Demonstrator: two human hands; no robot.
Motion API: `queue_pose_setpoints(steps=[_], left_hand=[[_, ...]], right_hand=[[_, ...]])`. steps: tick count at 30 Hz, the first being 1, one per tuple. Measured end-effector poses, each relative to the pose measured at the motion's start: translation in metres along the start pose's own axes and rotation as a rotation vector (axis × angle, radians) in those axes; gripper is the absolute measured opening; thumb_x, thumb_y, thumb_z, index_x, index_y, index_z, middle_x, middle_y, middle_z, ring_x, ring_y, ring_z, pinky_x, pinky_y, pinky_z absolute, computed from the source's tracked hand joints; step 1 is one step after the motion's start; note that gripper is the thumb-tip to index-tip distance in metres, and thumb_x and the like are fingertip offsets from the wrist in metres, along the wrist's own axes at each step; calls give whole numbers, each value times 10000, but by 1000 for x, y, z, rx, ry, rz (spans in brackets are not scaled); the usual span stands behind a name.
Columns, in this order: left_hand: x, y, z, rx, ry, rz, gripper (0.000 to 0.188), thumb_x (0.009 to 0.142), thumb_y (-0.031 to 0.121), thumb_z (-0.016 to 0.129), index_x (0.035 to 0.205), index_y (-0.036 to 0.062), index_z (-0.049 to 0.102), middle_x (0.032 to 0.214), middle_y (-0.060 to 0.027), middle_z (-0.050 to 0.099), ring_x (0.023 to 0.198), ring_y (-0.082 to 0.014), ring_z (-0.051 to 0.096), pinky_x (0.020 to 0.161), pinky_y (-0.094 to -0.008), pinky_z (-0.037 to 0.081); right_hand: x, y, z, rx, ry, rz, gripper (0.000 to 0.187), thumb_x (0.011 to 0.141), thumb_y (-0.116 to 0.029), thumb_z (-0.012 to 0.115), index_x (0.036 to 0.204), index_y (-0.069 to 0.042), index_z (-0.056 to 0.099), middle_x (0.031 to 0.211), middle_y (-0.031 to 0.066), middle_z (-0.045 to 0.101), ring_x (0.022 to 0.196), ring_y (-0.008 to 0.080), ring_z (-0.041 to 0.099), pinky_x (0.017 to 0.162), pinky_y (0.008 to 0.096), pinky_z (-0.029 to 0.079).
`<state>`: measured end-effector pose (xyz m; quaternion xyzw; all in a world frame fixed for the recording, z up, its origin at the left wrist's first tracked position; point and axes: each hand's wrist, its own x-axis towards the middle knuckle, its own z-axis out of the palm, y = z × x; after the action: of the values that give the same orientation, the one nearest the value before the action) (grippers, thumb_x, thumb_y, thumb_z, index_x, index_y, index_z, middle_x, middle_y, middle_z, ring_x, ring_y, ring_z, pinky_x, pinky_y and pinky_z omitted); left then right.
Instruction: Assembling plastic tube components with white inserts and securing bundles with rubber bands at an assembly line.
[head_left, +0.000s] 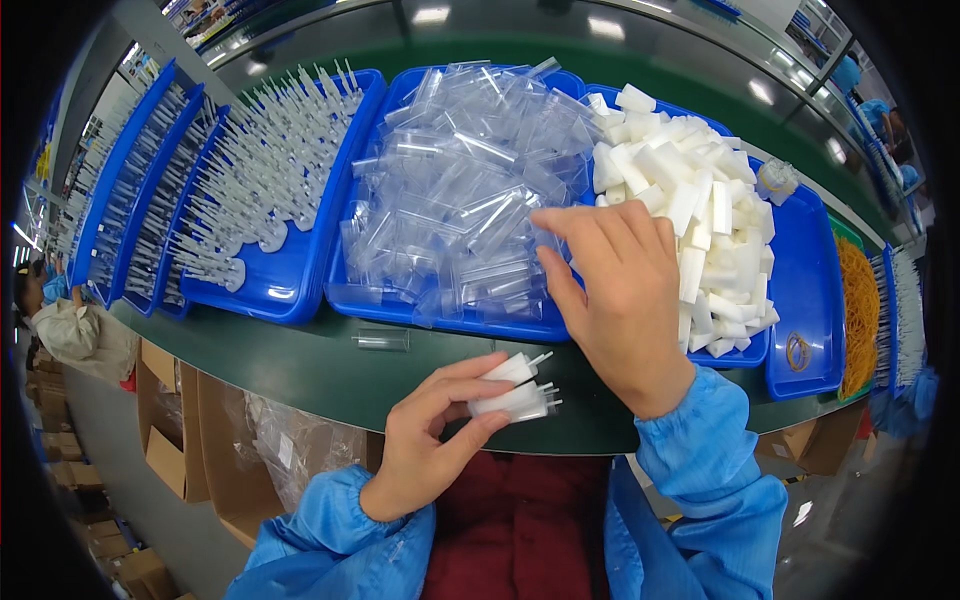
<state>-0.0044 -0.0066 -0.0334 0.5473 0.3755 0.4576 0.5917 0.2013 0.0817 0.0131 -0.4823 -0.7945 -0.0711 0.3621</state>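
Observation:
My left hand (425, 432) is closed around a small bundle of white foam pieces (512, 400) with thin white sticks poking out of their right ends. It holds them just above the green tabletop, near its front edge. My right hand (632, 300) hovers at the right side of a heap of clear plastic sleeves (460, 190), its thumb and index finger apart. Nothing shows between those fingertips; the other fingers curl underneath, partly hidden. One loose clear sleeve (382, 340) lies on the table, left of the bundle.
White foam blocks (690, 200) fill a blue tray on the right. Beyond it, a blue tray (808, 290) holds some rubber bands (797, 352), beside a pile of orange rubber bands (857, 310). Leftward, blue trays (265, 275) carry upright white sticks (270, 150). Cardboard boxes (230, 450) stand below.

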Motion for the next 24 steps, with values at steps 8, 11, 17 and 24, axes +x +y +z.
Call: queue_pose_setpoints(steps=[8, 11, 17, 24], left_hand=[[9, 0, 4, -6, -22, -5, 268, 907, -83, 668, 1173, -51, 656, 1402, -197, 521, 1213, -262, 613, 973, -352, 579], [10, 0, 6, -5, -23, -10, 264, 906, -84, 669, 1168, -50, 661, 1400, -195, 523, 1214, -264, 614, 970, -348, 580], [4, 3, 9, -38, 4, -21, 268, 900, -85, 676, 1164, -37, 681, 1395, -203, 547, 1200, -257, 624, 947, -333, 587], [8, 7, 19, -36, -51, -58, 264, 903, -58, 683, 1160, -9, 713, 1393, -181, 564, 1192, -245, 631, 932, -325, 592]], right_hand=[[5, -2, 9, -131, -74, 93, 449, 762, -85, 774, 1192, -100, 644, 914, 21, 648, 881, 226, 582, 804, 376, 401], [6, -4, 10, -138, -76, 104, 462, 754, -75, 768, 1199, -94, 643, 920, 28, 644, 889, 225, 587, 812, 375, 409], [-3, -13, -41, 590, -127, 379, 467, 805, 0, 707, 1252, -42, 574, 979, 79, 659, 938, 172, 617, 845, 314, 475], [-65, -30, -69, 1129, 17, 875, 419, 846, 52, 752, 1180, 7, 502, 1040, 155, 682, 931, 145, 670, 839, 278, 543]])
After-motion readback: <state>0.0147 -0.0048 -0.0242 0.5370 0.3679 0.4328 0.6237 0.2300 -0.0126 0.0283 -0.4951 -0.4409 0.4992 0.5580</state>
